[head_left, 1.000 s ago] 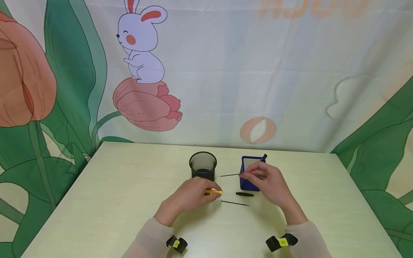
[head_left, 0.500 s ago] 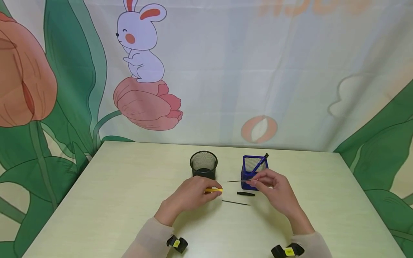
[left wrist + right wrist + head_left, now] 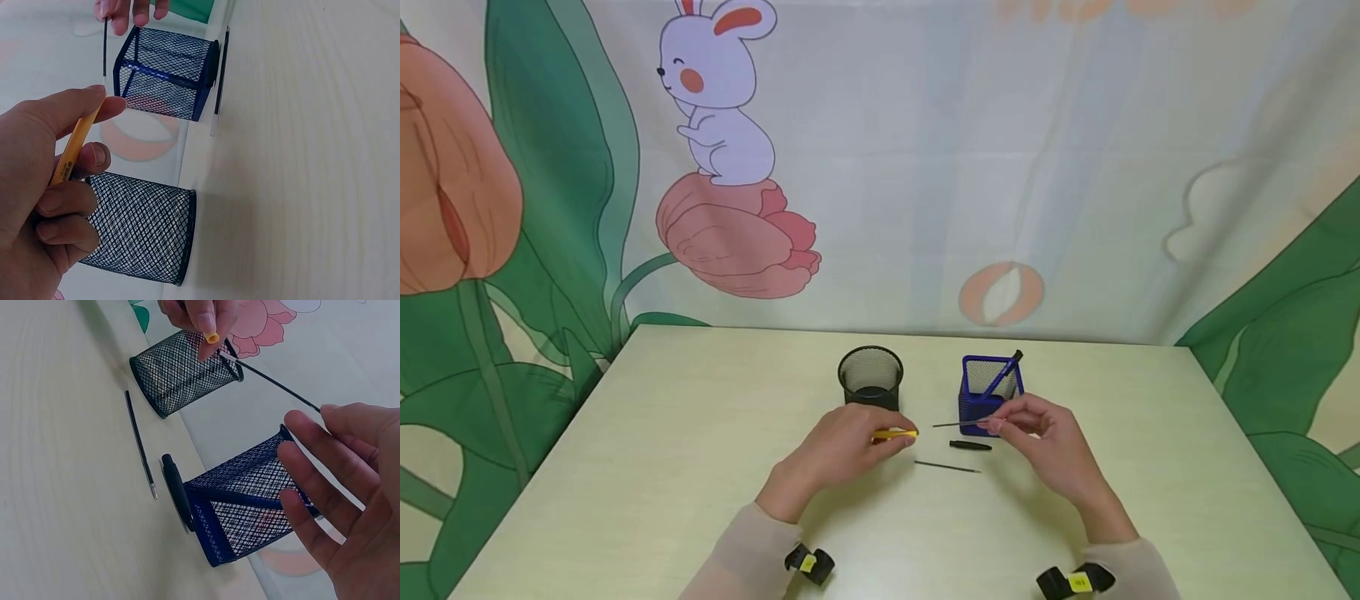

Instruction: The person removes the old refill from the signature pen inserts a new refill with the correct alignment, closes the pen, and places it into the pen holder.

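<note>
In the head view my left hand [image 3: 842,450] holds a yellow pen barrel [image 3: 895,434] between thumb and fingers. Its open, hollow end [image 3: 212,339] shows in the right wrist view. My right hand [image 3: 1051,442] pinches a thin dark pen refill [image 3: 958,424] by one end, its pale tip pointing left at the barrel. A small gap separates tip and barrel in the head view. Below the hands a second refill [image 3: 947,467] lies on the table. Just above that one is a short black pen part [image 3: 970,446].
A round black mesh pen cup [image 3: 871,373] stands behind my left hand. Partly covered by my right hand is a square blue mesh pen holder [image 3: 973,410], with a blue pen [image 3: 1002,377] leaning in it. A printed cloth [image 3: 880,167] hangs behind the pale table [image 3: 662,433].
My right hand has drawn the refill right and slightly nearer to me, uncovering more of the blue holder and its pen. My left hand stays nearly still with the yellow barrel.
</note>
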`<action>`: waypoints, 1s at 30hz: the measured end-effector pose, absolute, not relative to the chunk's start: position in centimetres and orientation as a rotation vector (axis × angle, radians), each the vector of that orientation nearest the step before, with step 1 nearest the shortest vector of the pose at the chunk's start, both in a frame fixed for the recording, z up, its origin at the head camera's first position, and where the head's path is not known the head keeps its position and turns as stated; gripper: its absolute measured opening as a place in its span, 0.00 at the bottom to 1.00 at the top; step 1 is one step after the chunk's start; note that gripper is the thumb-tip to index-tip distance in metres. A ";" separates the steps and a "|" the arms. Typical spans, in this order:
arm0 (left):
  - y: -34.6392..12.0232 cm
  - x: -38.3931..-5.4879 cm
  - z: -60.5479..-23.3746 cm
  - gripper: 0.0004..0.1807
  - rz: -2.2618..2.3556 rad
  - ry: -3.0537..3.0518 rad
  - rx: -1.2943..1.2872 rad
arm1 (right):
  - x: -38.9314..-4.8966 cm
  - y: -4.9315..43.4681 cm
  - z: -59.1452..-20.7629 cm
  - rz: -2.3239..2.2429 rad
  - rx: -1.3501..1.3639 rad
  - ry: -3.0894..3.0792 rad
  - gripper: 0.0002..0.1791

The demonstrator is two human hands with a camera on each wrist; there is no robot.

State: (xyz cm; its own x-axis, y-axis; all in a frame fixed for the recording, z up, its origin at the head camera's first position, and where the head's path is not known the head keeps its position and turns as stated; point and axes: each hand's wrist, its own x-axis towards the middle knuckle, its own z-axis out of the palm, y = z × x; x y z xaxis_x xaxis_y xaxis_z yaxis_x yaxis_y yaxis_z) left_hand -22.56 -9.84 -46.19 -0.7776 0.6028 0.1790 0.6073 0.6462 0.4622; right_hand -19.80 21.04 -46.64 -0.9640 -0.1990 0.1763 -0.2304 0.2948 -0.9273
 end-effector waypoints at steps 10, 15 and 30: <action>-9.9 -22.5 -45.8 0.12 -0.824 -2.827 -1.038 | -19.6 21.0 -46.3 1.767 0.466 -2.512 0.04; -9.9 -22.5 -45.9 0.12 -0.830 -2.822 -1.046 | -19.6 21.0 -46.2 1.765 0.472 -2.502 0.03; -9.5 -22.5 -45.9 0.12 -0.826 -2.819 -1.041 | -19.6 20.9 -46.6 1.747 0.509 -2.520 0.02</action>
